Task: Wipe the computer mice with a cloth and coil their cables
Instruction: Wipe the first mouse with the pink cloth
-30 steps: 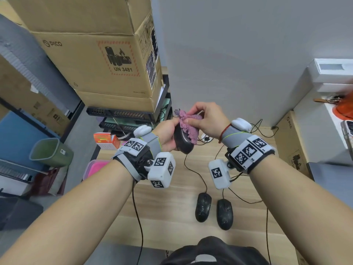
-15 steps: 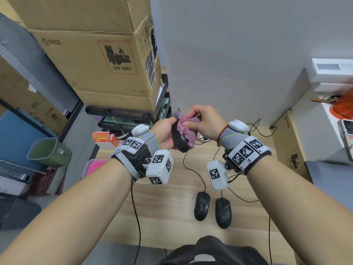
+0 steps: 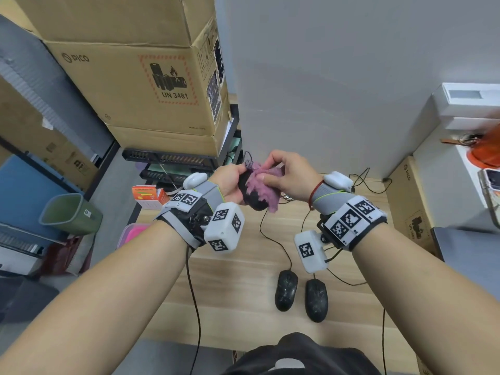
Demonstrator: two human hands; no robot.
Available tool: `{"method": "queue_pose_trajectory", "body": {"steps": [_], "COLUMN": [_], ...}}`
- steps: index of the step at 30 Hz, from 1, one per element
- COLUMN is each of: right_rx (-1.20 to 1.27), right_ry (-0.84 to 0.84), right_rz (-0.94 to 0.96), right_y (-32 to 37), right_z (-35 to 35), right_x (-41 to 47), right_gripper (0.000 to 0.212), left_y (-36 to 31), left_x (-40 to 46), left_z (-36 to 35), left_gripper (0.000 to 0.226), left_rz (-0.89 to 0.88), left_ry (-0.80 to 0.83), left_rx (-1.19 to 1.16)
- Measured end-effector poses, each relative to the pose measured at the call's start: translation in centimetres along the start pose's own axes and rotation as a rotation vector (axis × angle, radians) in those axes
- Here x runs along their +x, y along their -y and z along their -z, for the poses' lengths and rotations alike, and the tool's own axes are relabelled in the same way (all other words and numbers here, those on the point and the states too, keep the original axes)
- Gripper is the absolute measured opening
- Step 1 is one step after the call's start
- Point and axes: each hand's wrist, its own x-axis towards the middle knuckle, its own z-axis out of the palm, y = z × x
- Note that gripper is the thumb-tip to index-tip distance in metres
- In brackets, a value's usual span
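My left hand point(image 3: 230, 181) grips a black computer mouse point(image 3: 253, 200) held up above the wooden table point(image 3: 238, 269). My right hand point(image 3: 290, 173) pinches a purple cloth point(image 3: 261, 184) and presses it against the top of that mouse. The held mouse's black cable point(image 3: 273, 239) hangs down to the table. Two more black mice lie side by side near the front edge, one on the left point(image 3: 286, 289) and one on the right point(image 3: 316, 299), each with a loose cable running back across the table.
Stacked cardboard boxes point(image 3: 140, 77) stand on a rack at the back left. A green bin point(image 3: 69, 213) sits on the floor to the left. A pink container point(image 3: 132, 232) and an orange box point(image 3: 147, 196) lie at the table's left edge. A white cabinet point(image 3: 460, 147) stands right.
Both hands stay on the raised mouse. The right hand has shifted the cloth over the mouse's top, and the cloth now hangs lower along its right side.
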Motion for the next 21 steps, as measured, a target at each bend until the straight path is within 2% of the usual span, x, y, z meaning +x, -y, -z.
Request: {"method": "queue_pose_trajectory", "body": {"steps": [2,4,7,9,13,16,21], "right_rx": [-0.040,-0.111,-0.082,-0.032,0.019,0.001,-0.037], "right_ry": [0.066,0.062,-0.090,-0.184,-0.242,-0.303,-0.378], "right_rz": [0.048,0.064,0.007,-0.063,-0.096,-0.118,-0.194], "right_y": [0.2,0.3,0.0,-0.4,-1.0,-1.4,-2.7], "right_z": [-0.5,-1.1,-1.2,-0.9,-1.0,-1.2,-0.4], "right_x": [-0.6,-0.7,-0.3,0.0,0.1,0.5,0.9], "right_gripper": [0.031,0.034,0.031,0.032,0.034,0.030,0.036], "left_y": [-0.4,-0.5,-0.3,0.1,1.1,1.4,1.2], "left_x": [0.1,0.5,0.2,0.1,0.0,-0.3,-0.5], "left_z": [0.1,0.4,0.3,0.2,-0.4,-0.3,0.5], "left_gripper": [0.030,0.034,0.027,0.032,0.051,0.061,0.057], "left_rz": [-0.013,-0.032,-0.019,-0.013,0.032,0.074,0.090], "left_ry": [-0.032,-0.042,0.012,0.050,0.147,0.168,0.156], "left_rx": [-0.112,-0.111,0.035,0.108,0.030,0.067,0.131]}}
